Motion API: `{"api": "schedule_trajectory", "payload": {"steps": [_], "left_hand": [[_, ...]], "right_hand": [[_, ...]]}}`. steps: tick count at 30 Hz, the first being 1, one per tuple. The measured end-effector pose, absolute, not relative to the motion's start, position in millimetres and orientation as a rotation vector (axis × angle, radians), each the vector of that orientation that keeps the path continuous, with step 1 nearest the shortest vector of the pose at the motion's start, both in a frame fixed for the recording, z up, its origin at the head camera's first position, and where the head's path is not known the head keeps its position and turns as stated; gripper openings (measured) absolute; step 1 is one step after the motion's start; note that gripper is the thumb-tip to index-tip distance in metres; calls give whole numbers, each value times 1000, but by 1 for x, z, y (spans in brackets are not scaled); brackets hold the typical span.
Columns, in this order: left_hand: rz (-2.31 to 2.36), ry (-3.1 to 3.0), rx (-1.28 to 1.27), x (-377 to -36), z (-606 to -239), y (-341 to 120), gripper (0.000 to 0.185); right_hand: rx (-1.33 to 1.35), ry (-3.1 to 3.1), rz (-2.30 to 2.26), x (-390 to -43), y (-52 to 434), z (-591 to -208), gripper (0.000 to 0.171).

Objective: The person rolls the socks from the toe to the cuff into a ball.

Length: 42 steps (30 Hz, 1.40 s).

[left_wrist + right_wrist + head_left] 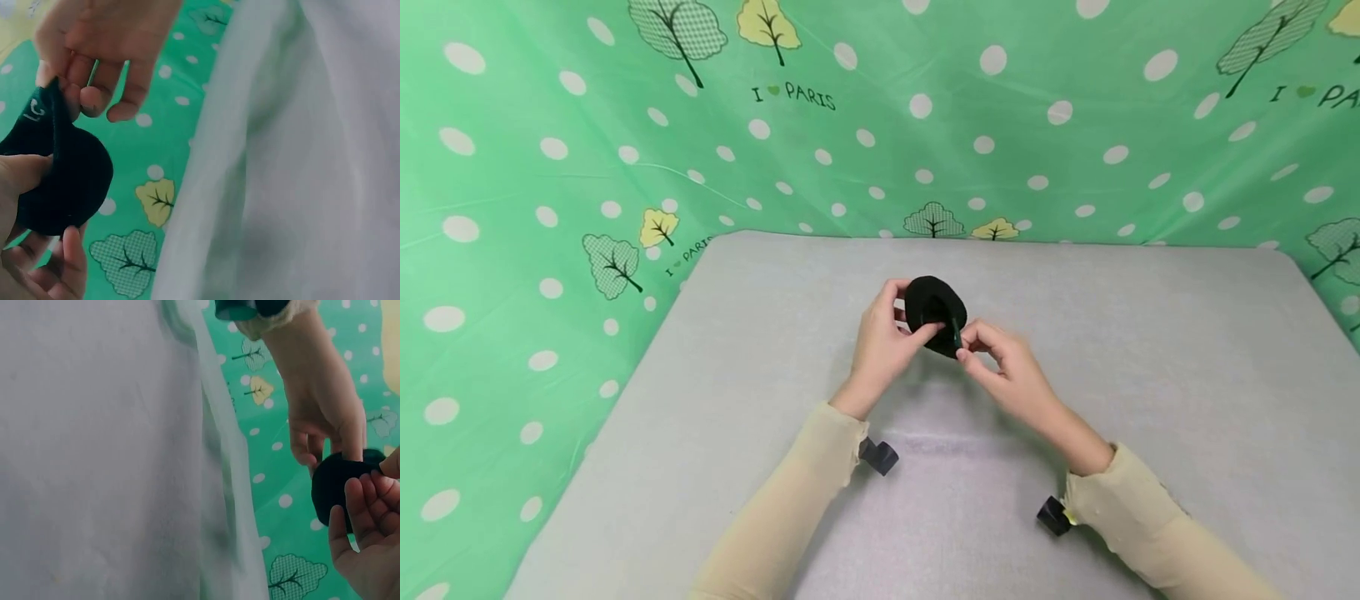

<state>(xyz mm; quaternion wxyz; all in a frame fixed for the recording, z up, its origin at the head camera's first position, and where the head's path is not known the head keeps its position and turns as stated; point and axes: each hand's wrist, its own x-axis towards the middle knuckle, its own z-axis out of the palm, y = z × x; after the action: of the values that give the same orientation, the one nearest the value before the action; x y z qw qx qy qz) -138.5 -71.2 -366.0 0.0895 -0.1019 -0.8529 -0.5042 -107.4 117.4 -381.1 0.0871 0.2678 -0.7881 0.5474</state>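
Both hands hold a small black cup-shaped cloth piece (931,293) above the far middle of the table. My left hand (883,337) grips it with the thumb inside its hollow and the fingers round the outer side. At its right edge, my right hand (1011,371) pinches a raised flap or band. Pale lettering shows on the black cloth piece (75,181) in the left wrist view, near the pinched corner. In the right wrist view, the right fingers overlap the near side of the cloth piece (331,487).
A pale grey table (737,333) lies beneath the hands. Green dotted cloth (880,100) with printed trees hangs behind it and along its left side. Dark wrist cameras (880,457) stick out from the cream sleeves (797,492).
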Motion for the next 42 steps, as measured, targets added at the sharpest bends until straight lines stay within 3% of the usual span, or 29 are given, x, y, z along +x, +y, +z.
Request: {"api": "schedule_trajectory", "payload": {"steps": [7,12,20,32,37,42], "left_hand": [[-1294,-2633,-266,-139,-364,-70,49],[-1475,-2711,-334,-136,-365,-70,48],[-1640,-2729,-398,-134,-362,-69,52],[-2128,-2591,-488,-137,-361,-68,54],[-2359,-2489,-393,-137,-361,-66,43],[-2398,-2471,-355,-136,-358,-64,36]], "right_hand": [[837,-2285,1671,-103,115,-381,11],[671,-2372,1660,-104,114,-382,3],[526,-2366,1661,-108,121,-380,7],[426,-2340,2249,-115,137,-366,48],[433,-2189,2575,-116,140,-362,55],[420,-2101,2662,-116,144,-363,50]]}}
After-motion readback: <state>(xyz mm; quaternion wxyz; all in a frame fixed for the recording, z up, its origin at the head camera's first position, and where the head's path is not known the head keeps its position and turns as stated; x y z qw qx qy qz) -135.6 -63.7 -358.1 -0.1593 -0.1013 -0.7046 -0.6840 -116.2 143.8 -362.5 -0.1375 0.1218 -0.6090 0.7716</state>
